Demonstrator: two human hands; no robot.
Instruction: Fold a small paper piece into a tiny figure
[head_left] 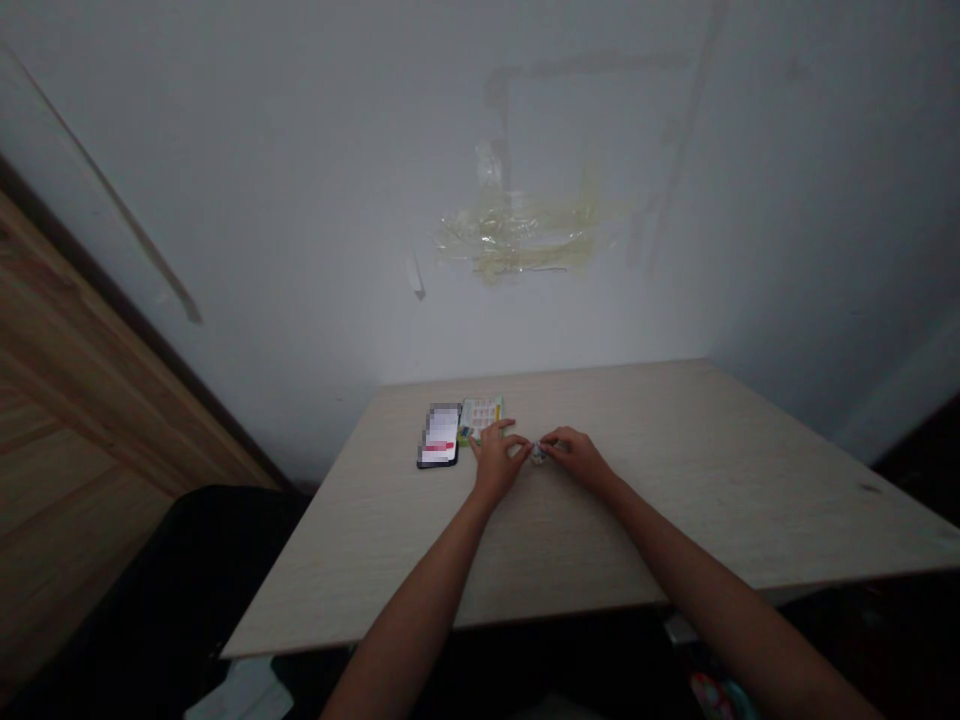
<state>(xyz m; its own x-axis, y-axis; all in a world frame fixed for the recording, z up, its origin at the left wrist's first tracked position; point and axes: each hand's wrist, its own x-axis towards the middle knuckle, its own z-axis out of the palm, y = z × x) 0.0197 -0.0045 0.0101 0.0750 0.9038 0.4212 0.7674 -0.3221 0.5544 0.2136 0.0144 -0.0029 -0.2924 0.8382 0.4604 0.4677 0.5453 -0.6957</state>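
Between my two hands, over the middle of the table (390, 560), is a small whitish object (537, 453) with darker specks, too small to name. The thumb and forefinger of my left hand (498, 458) pinch its left side, while the other fingers of that hand stretch out over a printed card (483, 411). From the right, the fingertips of my right hand (579, 455) pinch the same object. Just left of the card lies a phone (440, 436) with its screen lit and partly blurred.
Behind the table rises a pale wall (300, 200) with peeling clear tape (517, 235). A wooden panel (67, 400) leans at the left, beside a dark chair-like shape (187, 560). Below the front edge are a white item (240, 690) and a colourful item (716, 695).
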